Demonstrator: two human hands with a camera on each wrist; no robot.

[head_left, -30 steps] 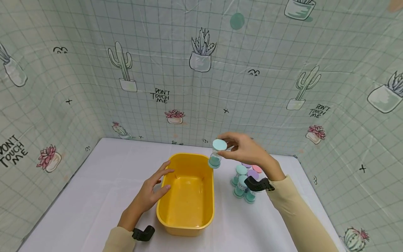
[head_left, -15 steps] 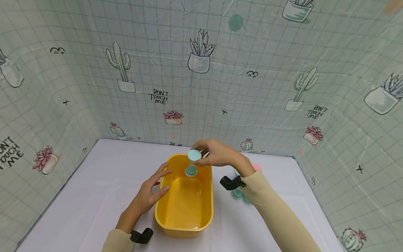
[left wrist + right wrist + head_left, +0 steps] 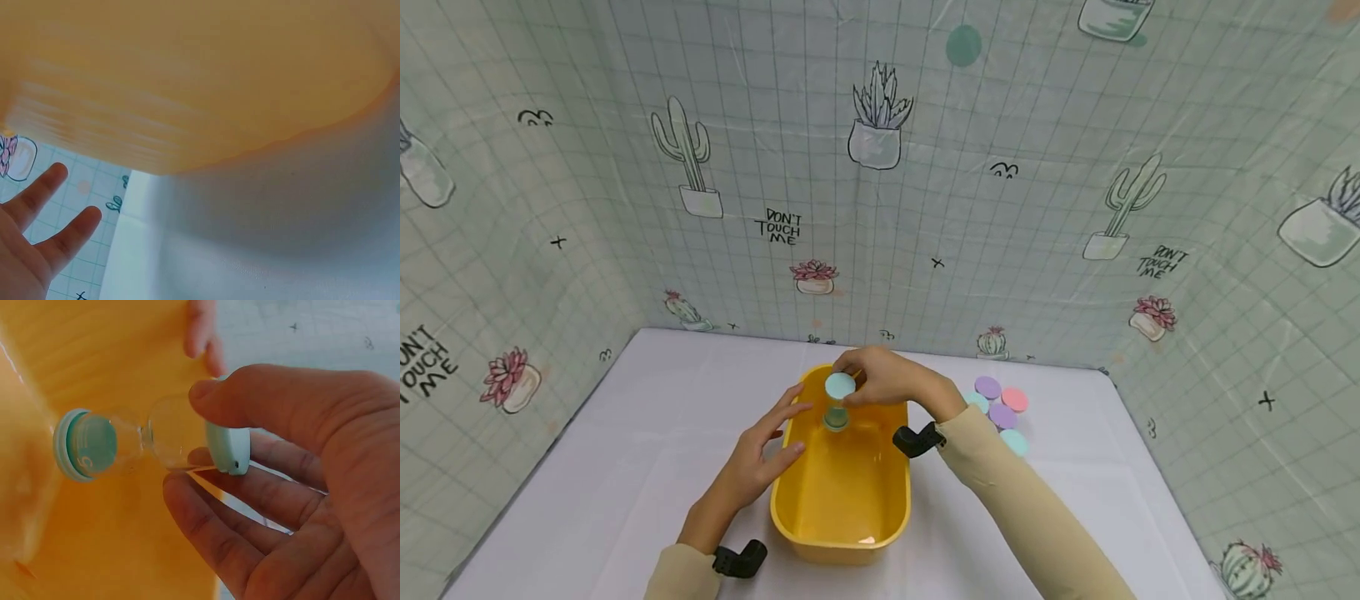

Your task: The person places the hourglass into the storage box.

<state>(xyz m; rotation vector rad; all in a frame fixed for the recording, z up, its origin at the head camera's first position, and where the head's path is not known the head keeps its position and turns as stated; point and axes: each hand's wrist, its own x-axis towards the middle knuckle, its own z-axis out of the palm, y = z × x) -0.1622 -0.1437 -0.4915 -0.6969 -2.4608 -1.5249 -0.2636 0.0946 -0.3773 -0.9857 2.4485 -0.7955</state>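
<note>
My right hand (image 3: 883,377) pinches a sand timer (image 3: 131,440) by its upper end, thumb on one side and fingers on the other. The timer is clear glass with mint-green caps and green sand gathered in the lower bulb. It stands upright inside the far left part of a yellow plastic tub (image 3: 842,546). At the tub's left rim rests my left hand (image 3: 752,458), its fingers spread and fairly straight over the edge. In the left wrist view, two fingers (image 3: 69,240) show beside the tub's outer wall.
To the right of the tub, several more sand timers (image 3: 1002,416) with purple, pink and mint caps stand grouped on the white table (image 3: 1045,517), partly behind my right forearm. A patterned cloth (image 3: 880,225) hangs behind and along both sides.
My right hand has carried the sand timer left and down, from above the tub's right rim to inside its far left part. The left hand has stayed at the rim.
</note>
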